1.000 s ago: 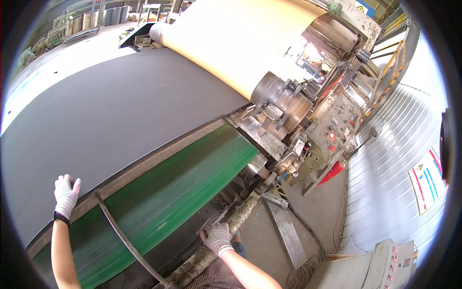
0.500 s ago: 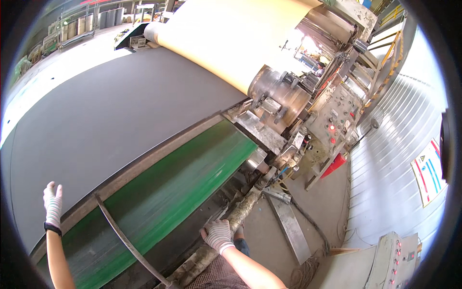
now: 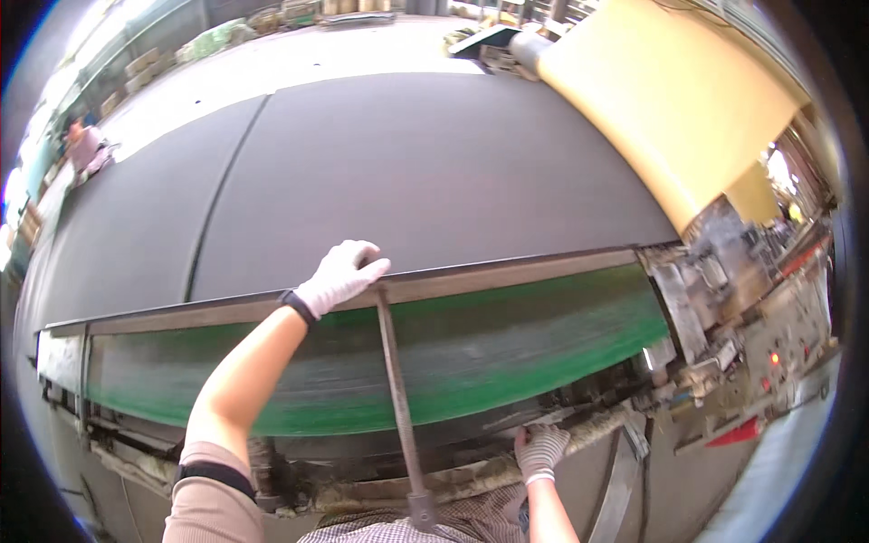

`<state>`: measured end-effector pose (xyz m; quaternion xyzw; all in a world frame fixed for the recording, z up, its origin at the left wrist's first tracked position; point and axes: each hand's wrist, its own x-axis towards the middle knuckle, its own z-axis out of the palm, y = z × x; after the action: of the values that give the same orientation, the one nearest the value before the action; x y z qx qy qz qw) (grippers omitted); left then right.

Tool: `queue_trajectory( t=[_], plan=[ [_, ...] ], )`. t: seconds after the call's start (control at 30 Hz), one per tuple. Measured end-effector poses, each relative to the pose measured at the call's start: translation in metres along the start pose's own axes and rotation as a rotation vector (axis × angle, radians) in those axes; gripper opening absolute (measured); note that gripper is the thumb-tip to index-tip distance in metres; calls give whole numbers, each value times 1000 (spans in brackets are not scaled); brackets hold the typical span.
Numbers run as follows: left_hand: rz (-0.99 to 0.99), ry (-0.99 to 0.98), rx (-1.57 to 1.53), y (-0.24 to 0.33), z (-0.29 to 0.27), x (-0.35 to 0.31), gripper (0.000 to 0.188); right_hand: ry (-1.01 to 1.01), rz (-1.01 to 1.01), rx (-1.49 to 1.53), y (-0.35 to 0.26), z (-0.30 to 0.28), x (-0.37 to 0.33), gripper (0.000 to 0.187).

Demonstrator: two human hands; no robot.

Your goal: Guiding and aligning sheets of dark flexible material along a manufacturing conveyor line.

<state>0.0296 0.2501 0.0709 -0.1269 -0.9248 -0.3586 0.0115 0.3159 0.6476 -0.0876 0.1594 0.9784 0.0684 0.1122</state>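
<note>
My left hand (image 3: 342,276), in a white glove with a dark band at the wrist, is over the near edge of a wide dark grey sheet (image 3: 434,172). Its fingers are curved, thumb apart, and nothing shows in them. Close by is the top of a thin metal rod (image 3: 395,380), which slants across a green belt (image 3: 507,348). My right hand (image 3: 543,451), in a striped glove, is closed over a grimy rail (image 3: 471,478) along the machine's near side. The underside of that grip is hidden.
A large yellow sheet (image 3: 661,100) runs over a roller at the far right. Beside it stands a control panel (image 3: 769,362) with a lit red button. A dark seam crosses the grey sheet. Another person (image 3: 86,147) is at the far left.
The view has swung left, bringing the seam and another person into sight. My left hand has come to the rod's top, its fingers now bent. My right hand stays on the rail.
</note>
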Motion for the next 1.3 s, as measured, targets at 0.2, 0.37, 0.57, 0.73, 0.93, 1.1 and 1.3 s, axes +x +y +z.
queue_trajectory(
  t=[0.2,0.37,0.57,0.73,0.93,1.1,1.3],
  plan=[
    [-96,457,487,-73,-30,-27,49,103,-48,-16,-6,-6,-1,36],
    [-428,572,703,-157,-97,-61,44,-32,-22,9,-11,-20,3,39],
    [-286,169,613,-110,-83,-45,37,145,-42,29,-2,-17,-1,32],
    [-162,111,580,-43,-44,-17,36,-119,26,-23,-8,-34,-1,51],
    [160,355,207,-68,4,-11,29,129,-68,58,2,-17,-3,39],
    [34,714,428,-229,-62,-40,49,136,-119,197,-4,-24,-2,34],
    [-606,408,649,-293,-132,-79,26,159,-92,213,3,-22,-4,30]
  ],
)
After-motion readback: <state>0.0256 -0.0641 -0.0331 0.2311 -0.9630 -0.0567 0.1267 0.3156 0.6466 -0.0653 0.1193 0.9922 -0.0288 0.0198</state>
